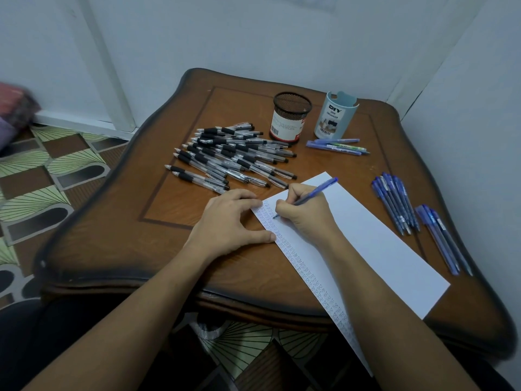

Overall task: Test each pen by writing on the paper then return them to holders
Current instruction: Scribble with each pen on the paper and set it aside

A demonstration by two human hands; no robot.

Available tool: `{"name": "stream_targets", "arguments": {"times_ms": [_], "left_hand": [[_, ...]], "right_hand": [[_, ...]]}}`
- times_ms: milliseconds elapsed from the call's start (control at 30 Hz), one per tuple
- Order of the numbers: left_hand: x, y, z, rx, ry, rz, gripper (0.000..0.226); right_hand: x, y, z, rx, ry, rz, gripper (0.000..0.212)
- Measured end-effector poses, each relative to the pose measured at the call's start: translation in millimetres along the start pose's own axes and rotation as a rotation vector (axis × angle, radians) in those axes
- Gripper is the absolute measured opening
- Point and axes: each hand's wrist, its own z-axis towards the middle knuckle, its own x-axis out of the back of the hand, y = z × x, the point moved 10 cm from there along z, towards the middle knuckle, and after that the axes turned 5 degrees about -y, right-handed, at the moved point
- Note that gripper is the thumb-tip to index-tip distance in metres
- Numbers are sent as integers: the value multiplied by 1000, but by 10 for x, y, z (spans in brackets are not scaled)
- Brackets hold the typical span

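Blue pen (pixel 315 192) is in the right hand (pixel 306 213), pinched between thumb and curled fingers, tip down on the paper (pixel 380 249) by a column of small marks along its left edge. The left hand (pixel 228 221) lies flat with fingers spread, fingertips pressing that edge. The sheet runs diagonally across the wooden table (pixel 112 235). Beyond it, a heap of black-grip pens (pixel 231 156). Behind that stand a black mesh holder (pixel 291 117) and a pale blue holder (pixel 335 115), with a few pens (pixel 337 145) lying in front. Two bunches of blue pens (pixel 394 204) lie right of the sheet.
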Motion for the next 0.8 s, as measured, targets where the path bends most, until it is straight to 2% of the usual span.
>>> {"name": "stream_targets", "arguments": {"times_ms": [467,600,800], "left_hand": [[-3,-15,-1,11,-4,-8,79],[2,-3,-6,12,-3,-15,79],[17,11,-15,18,5,-19,80]], "right_hand": [[19,5,3,22,9,-15,32],[36,22,3,16,24,-17,28],[30,-4,-5,23,14,-26,35]]}}
